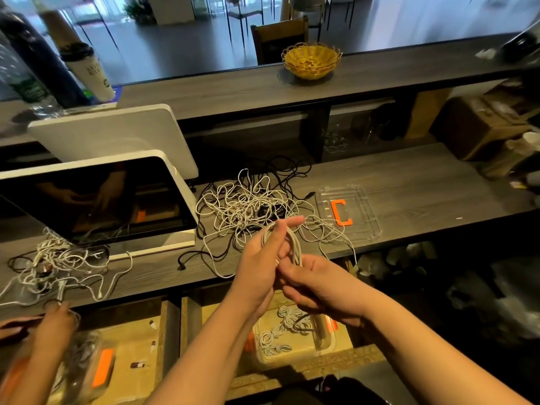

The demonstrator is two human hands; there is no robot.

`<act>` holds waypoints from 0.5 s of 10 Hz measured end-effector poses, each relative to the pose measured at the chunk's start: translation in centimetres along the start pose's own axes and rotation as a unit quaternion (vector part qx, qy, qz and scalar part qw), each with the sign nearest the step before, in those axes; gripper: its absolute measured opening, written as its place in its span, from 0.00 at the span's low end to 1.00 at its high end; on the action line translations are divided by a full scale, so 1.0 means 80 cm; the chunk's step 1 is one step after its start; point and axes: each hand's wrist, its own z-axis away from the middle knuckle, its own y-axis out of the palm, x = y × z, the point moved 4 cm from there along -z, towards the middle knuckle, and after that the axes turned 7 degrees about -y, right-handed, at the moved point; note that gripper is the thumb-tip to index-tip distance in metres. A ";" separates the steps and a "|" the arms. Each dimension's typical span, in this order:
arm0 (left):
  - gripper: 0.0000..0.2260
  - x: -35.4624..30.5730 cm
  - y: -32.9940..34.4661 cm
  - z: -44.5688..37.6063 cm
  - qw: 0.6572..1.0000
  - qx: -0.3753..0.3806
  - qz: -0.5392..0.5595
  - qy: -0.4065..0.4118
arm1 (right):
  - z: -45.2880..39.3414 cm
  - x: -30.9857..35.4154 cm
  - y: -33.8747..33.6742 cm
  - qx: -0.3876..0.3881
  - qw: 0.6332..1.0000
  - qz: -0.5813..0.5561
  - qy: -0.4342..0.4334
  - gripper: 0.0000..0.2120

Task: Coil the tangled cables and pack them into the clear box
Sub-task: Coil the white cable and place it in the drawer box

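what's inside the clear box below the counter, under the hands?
The clear box holds a few coiled white cables and a dark cable end. The hands and forearms cover its upper and left parts, so anything there is hidden.

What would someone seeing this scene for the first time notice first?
Probably the two hands at centre: the left hand and right hand hold a white cable coil above the desk edge. Just behind lies a big tangle of white and black cables, with a clear lid bearing an orange clip to its right.
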 end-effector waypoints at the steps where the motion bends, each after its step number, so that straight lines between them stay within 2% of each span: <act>1: 0.09 -0.038 0.009 0.015 0.992 0.046 0.112 -0.045 | 0.002 0.004 -0.002 -0.003 1.000 0.020 -0.004 0.12; 2: 0.11 -0.037 -0.011 0.008 0.997 0.052 0.038 -0.053 | 0.002 0.001 -0.007 -0.002 0.997 0.074 0.003 0.14; 3: 0.11 -0.042 -0.017 0.002 0.971 0.008 -0.234 0.047 | 0.001 -0.006 0.001 0.023 0.990 0.141 -0.002 0.15; 4: 0.11 -0.038 -0.015 -0.007 0.910 -0.004 -0.402 0.104 | 0.002 -0.012 -0.001 -0.006 0.994 0.104 0.023 0.15; 5: 0.22 -0.026 -0.013 -0.014 0.871 0.043 -0.482 0.081 | 0.007 -0.017 -0.007 -0.007 0.994 0.105 0.033 0.13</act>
